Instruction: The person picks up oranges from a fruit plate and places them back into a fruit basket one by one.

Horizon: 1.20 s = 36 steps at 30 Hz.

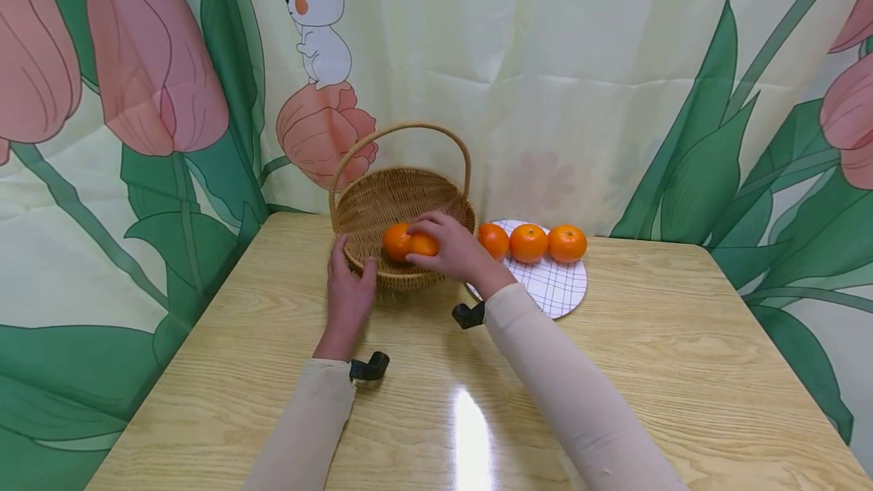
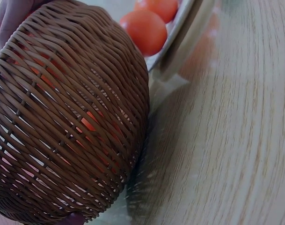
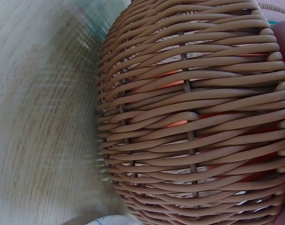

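A wicker basket (image 1: pixel 402 279) with a tall arched handle stands at the back of the table. My left hand (image 1: pixel 350 294) holds its front left rim, thumb and fingers spread apart. Over the basket's front right side, my right hand (image 1: pixel 446 247) grips an orange (image 1: pixel 423 245) between thumb and fingers. Another orange (image 1: pixel 396 242) lies inside, right beside the held one. Through the weave in the left wrist view, orange patches show. The right wrist view is mostly filled by the basket's woven side (image 3: pixel 193 112), which hides most of the right hand.
Right of the basket is a round white plate (image 1: pixel 555 290) with a dark grid pattern. Three oranges (image 1: pixel 528 243) sit in a row along its back, the leftmost partly behind the right hand. A printed curtain (image 1: pixel 546 97) hangs behind the wooden table (image 1: pixel 655 354).
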Each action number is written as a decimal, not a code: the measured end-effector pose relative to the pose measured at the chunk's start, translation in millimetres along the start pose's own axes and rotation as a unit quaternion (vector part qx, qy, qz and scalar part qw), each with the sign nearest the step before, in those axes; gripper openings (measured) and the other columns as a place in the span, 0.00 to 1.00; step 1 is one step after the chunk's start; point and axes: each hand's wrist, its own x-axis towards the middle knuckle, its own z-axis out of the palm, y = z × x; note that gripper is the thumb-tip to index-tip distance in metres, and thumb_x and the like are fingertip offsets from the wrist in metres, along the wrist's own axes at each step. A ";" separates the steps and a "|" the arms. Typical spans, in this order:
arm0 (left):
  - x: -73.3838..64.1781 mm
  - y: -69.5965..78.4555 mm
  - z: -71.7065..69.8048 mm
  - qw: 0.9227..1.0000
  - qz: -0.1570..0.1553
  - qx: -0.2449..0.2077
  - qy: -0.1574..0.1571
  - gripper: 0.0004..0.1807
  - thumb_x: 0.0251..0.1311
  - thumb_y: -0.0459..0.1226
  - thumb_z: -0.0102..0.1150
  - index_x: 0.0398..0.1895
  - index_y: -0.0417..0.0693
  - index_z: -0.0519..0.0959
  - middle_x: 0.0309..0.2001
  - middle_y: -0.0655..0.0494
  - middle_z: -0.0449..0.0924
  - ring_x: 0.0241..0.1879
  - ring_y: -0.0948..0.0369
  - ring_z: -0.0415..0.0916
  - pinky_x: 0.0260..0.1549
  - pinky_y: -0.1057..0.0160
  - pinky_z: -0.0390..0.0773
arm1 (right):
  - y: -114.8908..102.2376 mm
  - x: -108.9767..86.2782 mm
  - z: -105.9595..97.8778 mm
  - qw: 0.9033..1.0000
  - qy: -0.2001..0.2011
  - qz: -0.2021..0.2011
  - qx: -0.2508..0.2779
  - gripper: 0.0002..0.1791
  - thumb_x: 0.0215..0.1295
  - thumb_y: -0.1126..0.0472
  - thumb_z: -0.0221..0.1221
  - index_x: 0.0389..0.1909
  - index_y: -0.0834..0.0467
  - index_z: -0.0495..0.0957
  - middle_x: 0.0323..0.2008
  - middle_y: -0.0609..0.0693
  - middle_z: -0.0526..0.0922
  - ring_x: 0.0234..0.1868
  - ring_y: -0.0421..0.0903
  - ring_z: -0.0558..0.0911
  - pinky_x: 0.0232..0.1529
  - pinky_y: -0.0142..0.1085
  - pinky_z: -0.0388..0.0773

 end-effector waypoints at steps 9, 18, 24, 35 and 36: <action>-1.0 -0.3 2.4 1.000 0.007 0.005 0.002 0.37 0.65 0.47 0.53 0.75 0.56 0.50 0.75 0.46 0.51 0.73 0.47 0.51 0.68 0.42 0.57 | -0.6 0.9 -2.5 0.998 -0.059 0.020 -0.017 0.19 0.64 0.49 0.61 0.52 0.53 0.80 0.58 0.51 0.76 0.60 0.51 0.74 0.65 0.45 0.70; -2.1 1.1 2.8 1.000 -0.001 0.003 0.001 0.36 0.65 0.47 0.52 0.74 0.58 0.51 0.74 0.45 0.52 0.72 0.46 0.53 0.67 0.43 0.59 | 0.1 -2.8 -5.4 0.999 -0.036 0.004 -0.018 0.16 0.66 0.52 0.59 0.51 0.54 0.81 0.53 0.49 0.80 0.58 0.50 0.76 0.63 0.44 0.71; -1.9 1.5 1.4 1.000 -0.007 0.001 -0.005 0.37 0.65 0.49 0.51 0.75 0.58 0.50 0.74 0.43 0.51 0.71 0.44 0.54 0.66 0.41 0.60 | 3.7 -8.0 -8.2 1.000 -0.007 -0.004 -0.026 0.14 0.67 0.53 0.57 0.48 0.55 0.82 0.50 0.51 0.80 0.53 0.50 0.77 0.59 0.44 0.73; -0.5 -1.1 1.8 1.000 -0.009 -0.002 0.005 0.37 0.65 0.48 0.52 0.75 0.60 0.50 0.74 0.45 0.51 0.71 0.44 0.55 0.66 0.40 0.60 | 18.3 -22.8 -11.4 0.998 0.069 -0.002 0.008 0.13 0.66 0.57 0.58 0.47 0.58 0.82 0.50 0.51 0.80 0.53 0.51 0.77 0.58 0.46 0.74; -0.3 -1.5 1.7 1.000 -0.010 -0.002 0.006 0.37 0.65 0.49 0.52 0.75 0.60 0.50 0.74 0.44 0.51 0.71 0.44 0.55 0.66 0.41 0.60 | 19.4 -24.4 -11.8 0.997 0.074 0.001 0.010 0.13 0.66 0.57 0.58 0.48 0.58 0.82 0.50 0.51 0.79 0.54 0.51 0.76 0.58 0.46 0.74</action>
